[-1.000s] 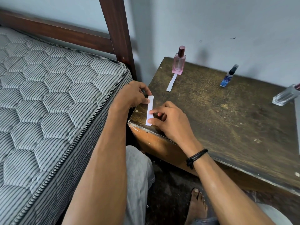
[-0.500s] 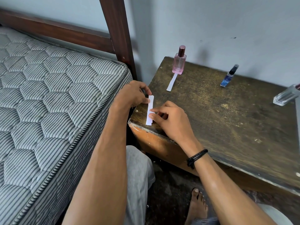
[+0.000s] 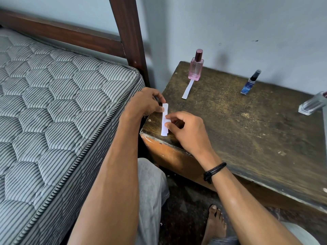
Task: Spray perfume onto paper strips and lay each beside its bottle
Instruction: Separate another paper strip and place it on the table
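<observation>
Hands: both close together at the near left corner of the counter, a narrow gap between them, each on the same item.
- Left hand [image 3: 143,105]: fingers curled; thumb tip and forefinger pinch the far end of the stack of paper strips [image 3: 164,130] from its left side.
- Right hand [image 3: 187,131]: forefinger and thumb pinch the stack's right edge at mid-length, other fingers tucked in. Black corded wristband [image 3: 214,171] on the wrist.

Stack of paper strips: white and narrow, lying flat on the counter between the two hands. Its long axis runs away from the person, and layered ends show at the near end, by the counter's front edge.

Counter [image 3: 238,129]: dark, worn wood, scuffed and blotched, with an orange-brown front face below the hands.

Beyond the hands, toward the wall:
- Pink bottle [image 3: 196,68]: upright and capped, straight ahead of the hands.
- Single strip [image 3: 188,89]: flat, with one end at the pink bottle's base and the other pointing back toward the left hand.
- Blue bottle [image 3: 250,83]: small, dark cap, well to the right of the right hand.
- Clear bottle [image 3: 312,106]: farthest right, cut off by the picture's edge.

Room:
- Wall [image 3: 247,23]: pale grey, behind the counter.
- Mattress [image 3: 62,103]: striped and quilted, left of the left hand.
- Bed frame [image 3: 129,38]: dark wood post and rail, beyond the mattress.
- Dark floor [image 3: 185,209]: below the arms, with a bare foot [image 3: 215,225] and a grey trouser leg [image 3: 152,191].
</observation>
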`<act>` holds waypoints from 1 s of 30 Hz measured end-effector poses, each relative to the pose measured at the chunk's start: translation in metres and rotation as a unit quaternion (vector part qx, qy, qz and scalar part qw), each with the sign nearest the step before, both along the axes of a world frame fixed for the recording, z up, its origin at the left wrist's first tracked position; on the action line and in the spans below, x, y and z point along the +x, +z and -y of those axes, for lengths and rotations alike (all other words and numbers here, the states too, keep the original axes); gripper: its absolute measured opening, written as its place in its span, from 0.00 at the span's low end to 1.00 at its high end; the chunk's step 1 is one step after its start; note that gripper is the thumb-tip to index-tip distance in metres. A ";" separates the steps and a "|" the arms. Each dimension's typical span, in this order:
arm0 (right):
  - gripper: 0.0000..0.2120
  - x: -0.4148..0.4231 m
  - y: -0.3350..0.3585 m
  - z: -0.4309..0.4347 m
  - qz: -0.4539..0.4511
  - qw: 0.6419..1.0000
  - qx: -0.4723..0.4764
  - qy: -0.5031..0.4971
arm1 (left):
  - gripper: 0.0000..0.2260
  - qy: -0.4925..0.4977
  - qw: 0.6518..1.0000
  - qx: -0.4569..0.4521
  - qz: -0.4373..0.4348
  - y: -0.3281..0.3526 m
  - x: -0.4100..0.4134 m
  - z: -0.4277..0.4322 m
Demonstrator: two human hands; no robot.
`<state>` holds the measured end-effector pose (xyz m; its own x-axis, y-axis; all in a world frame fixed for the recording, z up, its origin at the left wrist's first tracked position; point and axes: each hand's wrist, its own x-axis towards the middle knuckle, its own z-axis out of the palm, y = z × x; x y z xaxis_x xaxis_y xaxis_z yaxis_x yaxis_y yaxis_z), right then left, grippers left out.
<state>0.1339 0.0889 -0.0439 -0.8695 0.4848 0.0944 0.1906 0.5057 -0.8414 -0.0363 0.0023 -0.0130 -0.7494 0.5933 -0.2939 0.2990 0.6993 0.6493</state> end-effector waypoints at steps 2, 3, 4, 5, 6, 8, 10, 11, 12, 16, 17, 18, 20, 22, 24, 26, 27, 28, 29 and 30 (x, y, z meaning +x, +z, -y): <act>0.10 0.000 0.001 0.000 0.005 0.999 -0.036 -0.004 | 0.12 0.002 1.000 0.005 0.003 -0.001 -0.001 0.000; 0.11 -0.001 0.002 -0.001 0.008 0.998 -0.056 -0.005 | 0.12 0.002 1.000 0.007 0.004 -0.001 -0.001 0.000; 0.11 -0.001 0.004 -0.001 0.011 0.997 -0.073 -0.006 | 0.12 0.003 1.000 0.009 0.005 -0.002 -0.001 0.000; 0.12 -0.001 0.005 -0.002 0.013 0.996 -0.086 -0.009 | 0.12 0.003 1.000 0.011 0.006 -0.002 -0.001 0.000; 0.12 -0.001 0.005 -0.002 0.015 0.995 -0.094 -0.013 | 0.12 0.003 1.000 0.011 0.007 -0.002 -0.001 0.000; 0.11 -0.001 0.007 -0.004 0.021 0.994 -0.104 -0.021 | 0.12 0.001 1.000 0.009 0.007 -0.002 -0.001 0.000; 0.11 -0.001 0.007 -0.006 0.029 0.994 -0.107 -0.023 | 0.12 0.002 1.000 0.010 0.008 -0.002 -0.002 0.000; 0.11 0.000 0.007 -0.006 0.033 0.993 -0.107 -0.022 | 0.12 0.002 1.000 0.010 0.008 -0.002 -0.002 0.000; 0.11 0.000 0.007 -0.007 0.037 0.993 -0.107 -0.020 | 0.12 0.003 1.000 0.010 0.008 -0.002 -0.002 0.000; 0.11 0.000 0.008 -0.007 0.048 0.994 -0.098 -0.014 | 0.11 0.005 1.000 0.010 0.010 -0.003 -0.002 0.000; 0.11 0.001 0.009 -0.007 0.050 0.994 -0.096 -0.013 | 0.11 0.006 1.000 0.009 0.011 -0.002 -0.002 0.000; 0.11 0.001 0.009 -0.007 0.052 0.994 -0.095 -0.012 | 0.11 0.006 1.000 0.007 0.012 -0.003 -0.002 0.000; 0.11 0.001 0.009 -0.008 0.055 0.994 -0.097 -0.009 | 0.11 0.007 1.000 0.005 0.012 -0.003 -0.002 0.000; 0.11 0.001 0.010 -0.009 0.059 0.994 -0.095 -0.007 | 0.11 0.008 1.000 0.004 0.010 -0.003 -0.001 0.000; 0.11 0.001 0.010 -0.010 0.060 0.994 -0.089 -0.005 | 0.11 0.008 1.000 0.003 0.009 -0.003 -0.002 -0.001; 0.11 0.002 0.011 -0.010 0.062 0.994 -0.085 -0.008 | 0.12 0.008 1.000 0.003 0.008 -0.003 -0.001 -0.001; 0.11 0.002 0.012 -0.010 0.062 0.994 -0.086 -0.011 | 0.11 0.008 1.000 0.002 0.008 -0.002 -0.001 -0.001; 0.09 0.002 0.012 -0.010 0.060 0.994 -0.089 -0.015 | 0.11 0.009 1.000 0.002 0.008 -0.002 -0.001 -0.001; 0.08 0.003 0.013 -0.009 0.056 0.994 -0.094 -0.019 | 0.11 0.008 1.000 0.002 0.008 -0.002 -0.001 -0.001; 0.08 0.003 0.013 -0.009 0.051 0.994 -0.099 -0.023 | 0.11 0.007 1.000 0.001 0.009 -0.001 0.000 -0.001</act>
<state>0.1371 0.0980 -0.0309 -0.8466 0.5240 -0.0932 0.2981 0.3218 -0.8987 -0.0367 0.0036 -0.0144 -0.7518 0.5839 -0.3064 0.2771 0.7014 0.6567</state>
